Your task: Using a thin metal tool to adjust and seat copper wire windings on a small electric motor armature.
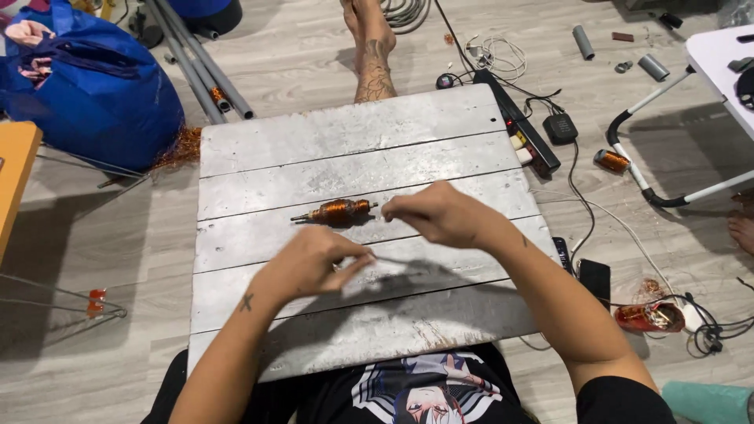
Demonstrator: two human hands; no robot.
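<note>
A small motor rotor wound with copper wire (338, 210) lies on its side near the middle of a grey plank board (275, 141). My right hand (440, 212) hovers just right of the rotor's shaft end, fingers pinched together. My left hand (310, 263) is below the rotor, fingertips pinched too. A thin wire seems to run between the two hands, but it is too fine to see clearly. Both forearms reach in from the bottom of the view.
A blue bag (86, 86) and grey pipes (200, 59) lie at the back left. A power strip (526, 133), cables, a black adapter (560, 127) and copper coils (611, 161) sit right of the board. A bare foot (369, 47) rests behind it. A white table edge (719, 63) is far right.
</note>
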